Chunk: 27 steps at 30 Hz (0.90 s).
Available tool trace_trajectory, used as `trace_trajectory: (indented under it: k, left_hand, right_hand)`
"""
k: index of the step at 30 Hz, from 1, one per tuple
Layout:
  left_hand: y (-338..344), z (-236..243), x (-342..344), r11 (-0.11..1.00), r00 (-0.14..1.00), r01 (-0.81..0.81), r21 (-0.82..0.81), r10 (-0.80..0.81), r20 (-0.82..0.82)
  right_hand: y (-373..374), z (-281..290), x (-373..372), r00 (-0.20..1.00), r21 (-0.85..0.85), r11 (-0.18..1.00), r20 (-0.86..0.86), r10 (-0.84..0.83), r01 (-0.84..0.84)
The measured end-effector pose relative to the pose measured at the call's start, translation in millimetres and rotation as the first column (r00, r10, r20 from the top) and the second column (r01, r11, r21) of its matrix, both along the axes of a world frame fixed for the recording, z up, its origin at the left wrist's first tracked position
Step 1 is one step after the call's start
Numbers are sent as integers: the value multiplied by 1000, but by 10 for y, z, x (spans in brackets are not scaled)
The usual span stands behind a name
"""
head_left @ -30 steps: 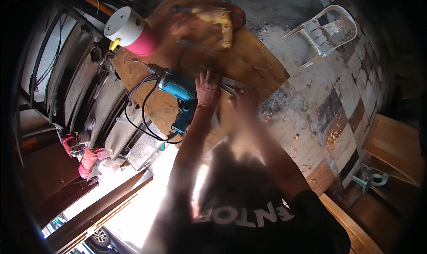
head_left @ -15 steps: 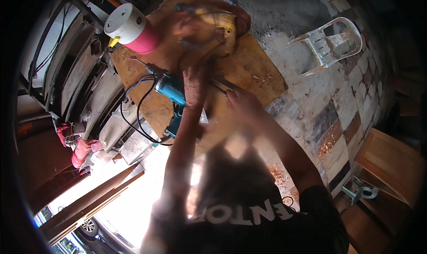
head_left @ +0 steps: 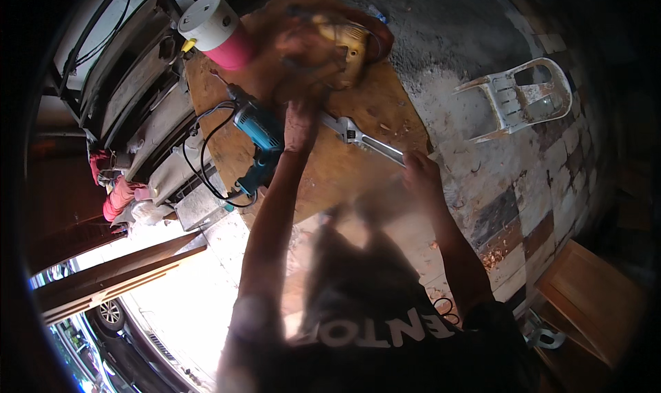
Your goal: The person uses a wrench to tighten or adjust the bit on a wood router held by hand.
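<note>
Wrench (head_left: 375,145) is being gripped by the curled fingers of the right hand (head_left: 421,172), over the wooden table (head_left: 384,98). Its head is being pointed toward the left hand (head_left: 301,127), whose blurred fingers cannot be judged open or closed. Beside it, a blue drill (head_left: 257,126) is being supported.

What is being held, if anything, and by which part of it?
The right grip holds an adjustable wrench by its handle end. What the left grip holds, if anything, cannot be told.

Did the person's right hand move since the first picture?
Yes. The right hand moved to the right, closer to the right corner of the wooden tabletop.
</note>
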State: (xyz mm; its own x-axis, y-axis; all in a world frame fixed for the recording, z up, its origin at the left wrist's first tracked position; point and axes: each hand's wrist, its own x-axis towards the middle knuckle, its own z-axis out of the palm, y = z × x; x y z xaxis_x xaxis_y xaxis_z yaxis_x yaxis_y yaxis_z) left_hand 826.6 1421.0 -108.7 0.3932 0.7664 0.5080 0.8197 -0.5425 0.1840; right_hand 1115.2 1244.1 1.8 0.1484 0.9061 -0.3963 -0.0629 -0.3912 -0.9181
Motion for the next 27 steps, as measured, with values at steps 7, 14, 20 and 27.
trace_trajectory:
  k: [7,14,20,27]
  left_hand:
    - [-323,173,8,986,985,123,-115,-106,139]
    - [-2064,956,-104,790,-321,528,-312,526,788]
    - [-3882,1052,-465,844,-515,187,-503,520,682]
    - [-5183,1142,-588,964,-785,-26,-264,144,602]
  right_hand:
    - [-394,127,82,954,-83,993,-279,-107,87]
    - [-634,99,-310,880,-46,973,-437,185,-228]
    - [-1112,239,-773,743,-20,754,-188,643,-657]
    - [-1732,244,-1693,353,517,433,-251,901,-738]
